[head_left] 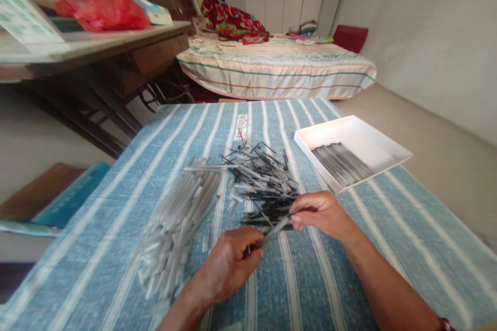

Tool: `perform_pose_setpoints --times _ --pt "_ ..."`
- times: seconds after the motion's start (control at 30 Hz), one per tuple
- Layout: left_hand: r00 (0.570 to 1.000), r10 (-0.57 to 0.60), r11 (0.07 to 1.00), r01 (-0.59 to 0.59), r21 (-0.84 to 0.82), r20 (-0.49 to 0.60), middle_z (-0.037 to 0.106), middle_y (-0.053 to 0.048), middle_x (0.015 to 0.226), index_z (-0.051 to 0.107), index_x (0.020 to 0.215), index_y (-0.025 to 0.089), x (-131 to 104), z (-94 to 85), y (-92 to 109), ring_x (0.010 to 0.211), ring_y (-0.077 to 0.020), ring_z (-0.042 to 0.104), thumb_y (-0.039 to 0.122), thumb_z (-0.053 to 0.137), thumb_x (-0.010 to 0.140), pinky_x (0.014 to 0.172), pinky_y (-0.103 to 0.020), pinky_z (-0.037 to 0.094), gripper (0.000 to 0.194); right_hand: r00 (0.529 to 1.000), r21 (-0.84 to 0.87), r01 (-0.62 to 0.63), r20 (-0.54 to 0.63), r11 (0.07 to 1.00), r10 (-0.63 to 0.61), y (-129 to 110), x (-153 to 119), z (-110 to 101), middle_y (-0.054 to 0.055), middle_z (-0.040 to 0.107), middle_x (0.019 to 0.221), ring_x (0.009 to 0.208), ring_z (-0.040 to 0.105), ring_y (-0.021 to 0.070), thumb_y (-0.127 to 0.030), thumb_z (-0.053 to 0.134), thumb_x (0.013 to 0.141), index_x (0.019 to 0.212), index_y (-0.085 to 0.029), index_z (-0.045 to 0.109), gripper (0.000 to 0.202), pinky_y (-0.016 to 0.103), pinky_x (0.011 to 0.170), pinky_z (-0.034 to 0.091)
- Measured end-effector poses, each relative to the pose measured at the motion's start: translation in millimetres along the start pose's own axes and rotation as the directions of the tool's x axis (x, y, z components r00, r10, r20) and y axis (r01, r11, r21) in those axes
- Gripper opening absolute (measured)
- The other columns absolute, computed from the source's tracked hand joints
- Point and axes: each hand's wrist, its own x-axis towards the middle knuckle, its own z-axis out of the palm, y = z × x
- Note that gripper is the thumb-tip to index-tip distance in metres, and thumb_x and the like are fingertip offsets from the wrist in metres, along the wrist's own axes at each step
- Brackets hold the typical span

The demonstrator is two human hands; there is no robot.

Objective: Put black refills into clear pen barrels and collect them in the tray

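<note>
A slim translucent pen barrel slants between my two hands above the table. My left hand is closed round its lower end. At the upper end, the fingertips of my right hand pinch it, and a small dark part shows there. Just beyond my hands lies a loose heap of thin black pen refills mixed with clear pieces. To the left is a large pile of translucent barrels. Dark-tipped pens lie in a row inside the white box at the right.
Blue-and-white striped cloth covers the table. A bed stands behind it. On the left, a wooden desk carries a red plastic bag, with a blue box below. A wall bounds the right side.
</note>
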Motion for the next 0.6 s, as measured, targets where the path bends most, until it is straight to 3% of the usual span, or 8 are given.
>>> perform_pose_setpoints --times 0.27,0.6 --pt "0.969 -0.152 0.92 0.211 -0.329 0.195 0.037 0.005 0.057 0.053 0.065 0.015 -3.7 -5.6 2.1 0.052 -0.0086 0.035 0.022 0.051 0.073 0.048 -0.021 0.024 0.011 0.999 0.009 -0.043 0.014 0.999 0.043 1.6 -1.1 0.6 0.001 0.066 0.055 0.047 0.062 0.0125 -0.029 0.075 0.066 0.072 -0.014 0.069 0.018 0.022 0.047 0.053" --pt "0.945 -0.212 0.857 0.302 -0.418 0.248 0.039 0.006 0.054 0.055 0.067 0.014 -4.2 -7.5 2.1 0.051 -0.0082 0.035 0.026 0.055 0.07 0.047 -0.021 0.023 0.012 0.994 -0.052 -0.091 0.051 0.994 0.094 6.1 -0.9 -0.3 0.0 0.064 0.054 0.047 0.061 0.0113 -0.032 0.074 0.067 0.079 -0.014 0.07 0.022 0.021 0.047 0.052"
